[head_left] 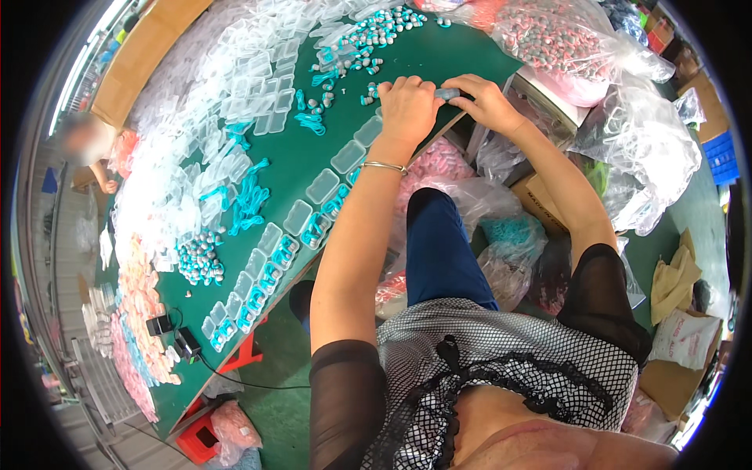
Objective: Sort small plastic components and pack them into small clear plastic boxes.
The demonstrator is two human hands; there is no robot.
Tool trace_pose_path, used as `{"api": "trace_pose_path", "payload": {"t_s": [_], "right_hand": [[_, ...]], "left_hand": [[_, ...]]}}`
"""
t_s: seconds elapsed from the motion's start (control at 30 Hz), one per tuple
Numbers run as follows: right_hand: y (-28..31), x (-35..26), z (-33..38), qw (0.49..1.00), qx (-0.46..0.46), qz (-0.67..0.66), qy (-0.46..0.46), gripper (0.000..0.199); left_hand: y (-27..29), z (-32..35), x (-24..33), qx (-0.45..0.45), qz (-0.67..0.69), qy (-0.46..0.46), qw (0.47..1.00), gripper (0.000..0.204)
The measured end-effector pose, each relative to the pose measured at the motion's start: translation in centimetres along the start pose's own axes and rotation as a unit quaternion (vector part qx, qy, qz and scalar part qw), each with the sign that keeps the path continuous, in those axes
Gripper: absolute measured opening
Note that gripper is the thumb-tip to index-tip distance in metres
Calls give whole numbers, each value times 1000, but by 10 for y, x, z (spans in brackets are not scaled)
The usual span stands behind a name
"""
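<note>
Above the bench (450,48), a small case (448,93) is pinched by the right hand (493,107). The left hand's grip (409,110) cannot be told.

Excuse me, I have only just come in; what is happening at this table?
Someone sits working at a green table, with a small greyish, see-through piece, probably a box, in the grip of the left hand and right hand. Along the table edge runs a row of open clear boxes, several holding teal-and-grey pieces. More clear boxes are heaped farther back, with loose pieces and teal cords nearby. Another person is at the far left.
</note>
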State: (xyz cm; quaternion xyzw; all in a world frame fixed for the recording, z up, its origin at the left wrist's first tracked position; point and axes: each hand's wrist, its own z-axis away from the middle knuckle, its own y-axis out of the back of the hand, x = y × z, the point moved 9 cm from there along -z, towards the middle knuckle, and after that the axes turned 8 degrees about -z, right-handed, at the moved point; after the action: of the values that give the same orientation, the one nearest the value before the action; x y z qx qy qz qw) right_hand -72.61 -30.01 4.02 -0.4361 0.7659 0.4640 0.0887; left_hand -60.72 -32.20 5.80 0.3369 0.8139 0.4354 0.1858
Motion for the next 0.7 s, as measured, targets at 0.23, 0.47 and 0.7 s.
{"api": "trace_pose_path", "payload": {"t_s": [0.23,0.47,0.7], "right_hand": [[0,-7,3,996,16,-69,-46,23],[7,-17,-8,981,64,159,95,26],[-12,-29,-30,986,10,156,58,30]], "left_hand": [[9,9,-3,-12,60,-12,998,21],[42,37,-26,-44,19,111,993,41],[28,60,-33,-102,-26,104,989,44]]}}
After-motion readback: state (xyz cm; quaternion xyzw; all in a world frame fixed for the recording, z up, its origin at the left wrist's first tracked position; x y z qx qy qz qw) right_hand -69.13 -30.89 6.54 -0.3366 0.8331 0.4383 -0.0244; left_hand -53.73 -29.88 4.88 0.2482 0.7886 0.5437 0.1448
